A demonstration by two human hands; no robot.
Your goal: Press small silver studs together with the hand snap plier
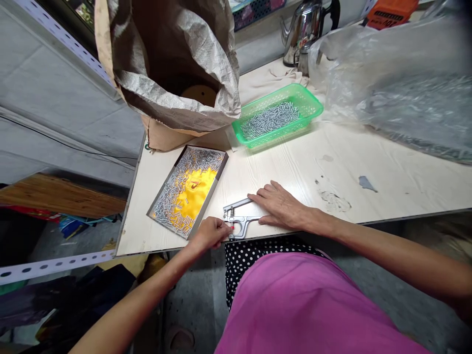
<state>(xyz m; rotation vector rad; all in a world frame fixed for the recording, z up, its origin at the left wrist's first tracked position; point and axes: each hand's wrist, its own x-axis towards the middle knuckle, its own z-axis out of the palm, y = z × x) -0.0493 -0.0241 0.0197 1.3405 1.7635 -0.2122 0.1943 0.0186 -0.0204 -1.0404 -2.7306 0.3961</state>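
Silver snap-fastener pliers lie flat at the table's front edge, their jaws toward the left and their handles spread apart. My right hand grips the handle ends, fingers on the upper one and thumb by the lower. At the jaws, my left hand is closed in a pinch; whatever it may hold is hidden by the fingers. A tiny red spot shows between the jaws beside those fingertips. Just left of that hand sits a shallow tray with a yellow bottom, scattered with many small silver metal pieces.
Behind the pliers stands a green plastic basket of similar silver pieces. A large open woven sack rises at the back left. Clear plastic bags cover the right side. A metal kettle stands at the back.
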